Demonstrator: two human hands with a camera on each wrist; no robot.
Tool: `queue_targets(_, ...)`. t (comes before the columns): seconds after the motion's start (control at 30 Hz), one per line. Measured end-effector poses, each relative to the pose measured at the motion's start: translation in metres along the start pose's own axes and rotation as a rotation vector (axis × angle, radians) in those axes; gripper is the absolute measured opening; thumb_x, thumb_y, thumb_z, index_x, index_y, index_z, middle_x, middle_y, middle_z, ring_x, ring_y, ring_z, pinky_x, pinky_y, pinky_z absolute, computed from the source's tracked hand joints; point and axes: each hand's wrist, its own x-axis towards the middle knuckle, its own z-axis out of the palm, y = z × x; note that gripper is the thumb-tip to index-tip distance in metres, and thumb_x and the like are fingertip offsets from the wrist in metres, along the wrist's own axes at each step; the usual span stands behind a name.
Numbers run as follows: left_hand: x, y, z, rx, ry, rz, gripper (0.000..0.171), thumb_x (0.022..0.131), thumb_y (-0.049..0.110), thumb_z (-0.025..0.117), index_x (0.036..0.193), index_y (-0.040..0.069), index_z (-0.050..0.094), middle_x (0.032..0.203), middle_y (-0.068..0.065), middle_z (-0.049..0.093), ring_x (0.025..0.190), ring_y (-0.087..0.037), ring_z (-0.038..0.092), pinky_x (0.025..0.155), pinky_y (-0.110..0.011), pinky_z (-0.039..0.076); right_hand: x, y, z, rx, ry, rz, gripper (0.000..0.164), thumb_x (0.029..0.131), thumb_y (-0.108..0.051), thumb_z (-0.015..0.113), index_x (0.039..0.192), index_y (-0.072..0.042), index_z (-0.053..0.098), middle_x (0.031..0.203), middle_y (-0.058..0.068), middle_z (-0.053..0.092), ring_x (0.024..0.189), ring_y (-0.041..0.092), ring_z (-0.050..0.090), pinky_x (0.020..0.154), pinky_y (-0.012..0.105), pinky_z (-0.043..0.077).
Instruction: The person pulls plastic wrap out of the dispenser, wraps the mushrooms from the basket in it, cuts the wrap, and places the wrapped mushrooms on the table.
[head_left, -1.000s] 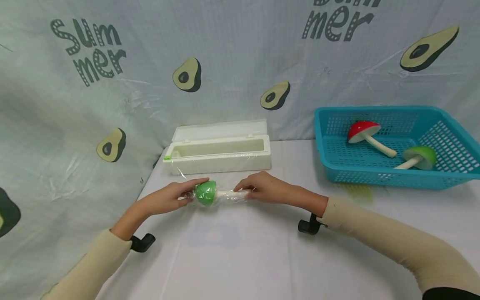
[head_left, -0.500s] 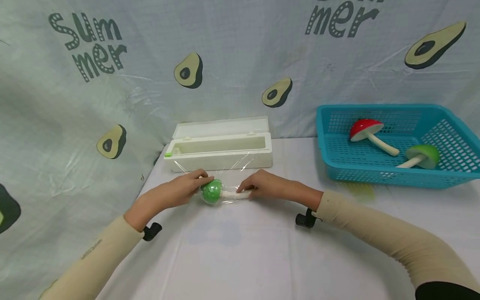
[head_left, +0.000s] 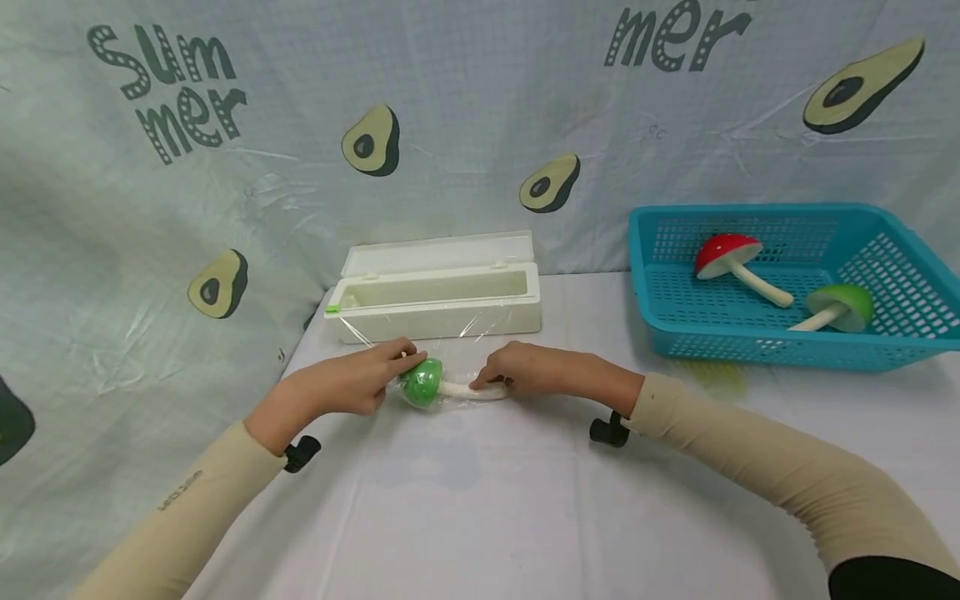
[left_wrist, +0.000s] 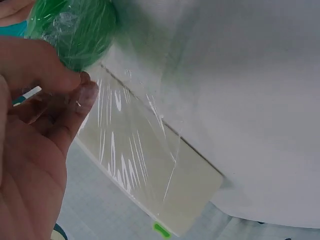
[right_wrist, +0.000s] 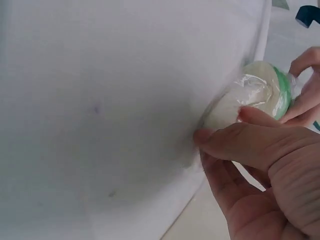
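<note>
A toy mushroom (head_left: 422, 383) with a green cap and white stem lies sideways above the white cloth, wrapped in clear cling film (left_wrist: 122, 155). My left hand (head_left: 352, 379) is at the cap end; its thumb and fingertips pinch the film beside the green cap (left_wrist: 82, 32) in the left wrist view. At the other end, my right hand (head_left: 528, 368) holds the film-covered stem (right_wrist: 222, 112) between thumb and fingers. From the mushroom the film stretches up to a long white dispenser box (head_left: 442, 320) with its lid raised.
A blue plastic basket (head_left: 750, 346) stands at the right, holding a red-capped mushroom (head_left: 726, 254) and a second green-capped one (head_left: 843, 307). A small green slider (left_wrist: 161, 229) sits on the dispenser's edge. Printed cloth hangs behind the table.
My left hand moved right and up over the cap, its forefinger going from extended to bent. The mushroom shifted slightly right, and film now shows stretched toward the box. The right hand stayed at the stem.
</note>
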Motion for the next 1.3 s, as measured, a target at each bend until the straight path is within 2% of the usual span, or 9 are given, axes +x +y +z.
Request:
queue_targets(0.2,0.010,0.003,-0.004,0.252,0.111,0.049,0.049,0.081,-0.019,0.070,0.126,0.001,0.070,0.114,-0.010,0.068,0.101,-0.024,0.064,0.085,-0.031,0.056,-0.001,-0.001,0.001,-0.115,-0.012,-0.049,0.048,0.090,0.018,0.063,0.131,-0.007,0.069,0.121,0.006,0.071,0.113,0.020,0.066,0.095,0.027,0.052)
queue_targets(0.33,0.015,0.010,-0.002,0.326,0.179,0.024,0.045,0.080,-0.018,0.072,0.118,0.004,0.075,0.106,-0.007,0.070,0.095,-0.024,0.060,0.081,-0.030,0.055,0.000,-0.001,0.004,-0.177,0.042,-0.098,0.036,0.094,0.008,0.065,0.123,-0.010,0.073,0.117,0.001,0.074,0.105,0.019,0.068,0.091,0.027,0.053)
queue_targets(0.5,0.013,0.021,0.006,0.131,0.207,-0.098,0.040,0.086,-0.016,0.063,0.122,-0.003,0.072,0.108,-0.014,0.065,0.098,-0.030,0.063,0.082,-0.037,0.056,0.004,-0.006,0.006,-0.266,0.161,-0.115,0.016,0.091,-0.008,0.075,0.103,-0.018,0.079,0.093,-0.007,0.075,0.083,0.017,0.053,0.072,0.023,0.043)
queue_targets(0.63,0.005,0.021,0.011,-0.094,0.254,-0.142,0.038,0.090,-0.012,0.056,0.126,-0.007,0.068,0.111,-0.017,0.064,0.097,-0.028,0.063,0.080,-0.039,0.055,0.005,-0.010,0.008,-0.373,0.219,-0.086,0.016,0.090,-0.015,0.077,0.101,-0.025,0.081,0.090,-0.010,0.075,0.083,0.016,0.049,0.067,0.026,0.032)
queue_targets(0.8,-0.003,0.012,0.015,-0.396,0.298,-0.202,0.042,0.091,-0.009,0.061,0.133,-0.005,0.061,0.119,-0.017,0.063,0.095,-0.022,0.063,0.084,-0.039,0.058,0.003,-0.011,0.011,-0.337,0.246,-0.097,0.016,0.088,-0.006,0.078,0.097,-0.019,0.080,0.090,-0.008,0.078,0.075,0.014,0.047,0.069,0.025,0.035)
queue_targets(0.87,-0.005,0.010,0.017,-0.467,0.330,-0.205,0.038,0.092,-0.009,0.064,0.129,-0.002,0.063,0.121,-0.016,0.062,0.095,-0.022,0.064,0.086,-0.041,0.059,0.002,-0.010,0.011,-0.323,0.249,-0.116,0.017,0.086,-0.002,0.078,0.096,-0.016,0.079,0.088,-0.007,0.078,0.071,0.012,0.046,0.070,0.023,0.037)
queue_targets(1.07,-0.008,0.014,0.020,-0.430,0.331,-0.179,0.025,0.091,0.006,0.074,0.115,0.007,0.066,0.116,-0.007,0.064,0.096,-0.023,0.066,0.086,-0.045,0.058,0.003,-0.009,0.014,-0.246,0.239,-0.159,0.022,0.084,0.008,0.074,0.094,-0.012,0.077,0.082,-0.002,0.075,0.069,0.014,0.054,0.070,0.023,0.045)
queue_targets(1.17,-0.008,0.017,0.021,-0.404,0.305,-0.207,0.042,0.084,0.015,0.085,0.118,0.007,0.063,0.116,-0.006,0.063,0.098,-0.022,0.064,0.088,-0.044,0.057,0.002,-0.009,0.016,-0.193,0.198,-0.126,0.026,0.085,0.010,0.068,0.099,-0.009,0.078,0.086,0.001,0.074,0.075,0.018,0.060,0.073,0.025,0.050)
queue_targets(1.3,-0.006,0.020,0.022,-0.301,0.290,-0.214,0.062,0.076,0.017,0.092,0.128,0.002,0.061,0.110,-0.005,0.060,0.091,-0.019,0.060,0.080,-0.036,0.056,0.000,-0.012,0.017,-0.148,0.116,-0.043,0.025,0.088,0.001,0.072,0.111,-0.007,0.076,0.104,0.005,0.074,0.094,0.024,0.064,0.086,0.032,0.052)
